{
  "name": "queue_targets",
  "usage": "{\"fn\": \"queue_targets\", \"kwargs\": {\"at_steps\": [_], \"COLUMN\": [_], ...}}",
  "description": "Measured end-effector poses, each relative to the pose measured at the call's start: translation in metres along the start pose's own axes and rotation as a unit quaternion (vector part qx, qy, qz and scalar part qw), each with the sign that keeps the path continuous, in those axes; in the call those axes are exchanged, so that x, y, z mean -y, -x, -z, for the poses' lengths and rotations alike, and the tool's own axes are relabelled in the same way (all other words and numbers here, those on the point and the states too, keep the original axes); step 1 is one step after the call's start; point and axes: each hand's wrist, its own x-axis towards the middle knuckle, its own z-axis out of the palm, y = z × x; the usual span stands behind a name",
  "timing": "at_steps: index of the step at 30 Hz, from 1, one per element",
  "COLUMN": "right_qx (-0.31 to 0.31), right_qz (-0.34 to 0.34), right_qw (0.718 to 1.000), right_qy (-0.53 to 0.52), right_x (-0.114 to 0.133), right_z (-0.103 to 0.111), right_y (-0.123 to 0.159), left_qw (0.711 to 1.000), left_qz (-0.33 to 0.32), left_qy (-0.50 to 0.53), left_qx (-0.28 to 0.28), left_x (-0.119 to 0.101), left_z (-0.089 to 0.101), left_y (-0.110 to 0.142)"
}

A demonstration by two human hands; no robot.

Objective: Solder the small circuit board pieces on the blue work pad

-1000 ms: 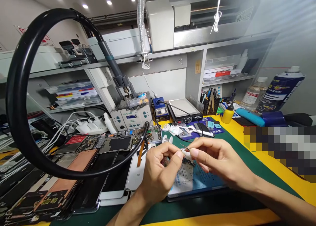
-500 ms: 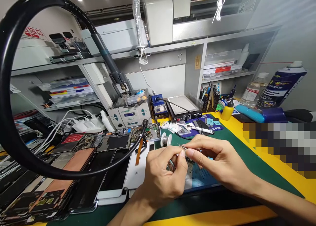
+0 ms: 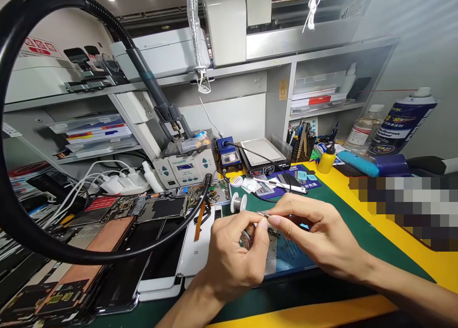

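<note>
a person's left hand (image 3: 238, 251) curled around a round labelled item (image 3: 245, 241), thumb and forefinger together, right hand (image 3: 318, 232) pinching a slim metal piece (image 3: 264, 214) just beside them

The left hand (image 3: 238, 251) and right hand (image 3: 318, 232) meet at their fingertips, pinching a thin metallic piece (image 3: 264, 214); a round labelled item (image 3: 245, 240) shows inside the left hand's curl, whether gripped or not unclear; a wire spool (image 3: 238, 203) stands just beyond, on a green mat (image 3: 361, 232); a white phone cover (image 3: 195, 259) lies left of the hands; a black hose (image 3: 179, 230) loops above stacked phone parts (image 3: 93, 251); a spray can (image 3: 402, 120) stands far right, near a yellow bottle (image 3: 325, 163)
</note>
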Motion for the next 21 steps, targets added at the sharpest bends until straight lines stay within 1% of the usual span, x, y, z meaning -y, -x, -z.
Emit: {"fn": "queue_targets", "kwargs": {"at_steps": [6, 9, 11, 14, 21], "right_qx": [-0.008, -0.002, 0.014, 0.033, 0.031], "right_qz": [-0.006, -0.028, -0.041, -0.042, -0.041], "right_qw": [1.0, 0.999, 0.998, 0.998, 0.997], "right_qy": [-0.004, -0.022, -0.035, -0.043, -0.049], "right_x": [0.0003, -0.0015, -0.0022, -0.0014, 0.0005], "right_z": [0.0009, -0.0002, -0.0004, 0.0006, 0.0014], "right_y": [-0.002, -0.0025, -0.0022, -0.001, -0.0014], "left_qw": [0.998, 0.994, 0.989, 0.978, 0.954], "left_qz": [0.045, 0.08, 0.104, 0.141, 0.191], "left_qy": [0.038, 0.069, 0.098, 0.145, 0.219], "left_qx": [0.013, 0.023, 0.033, 0.047, 0.068], "left_x": [-0.0003, 0.0002, 0.0016, 0.0048, 0.0081], "left_z": [-0.0009, 0.0012, 0.0028, 0.0044, 0.0051], "left_y": [0.0005, 0.0009, 0.0014, 0.0028, 0.0049]}}
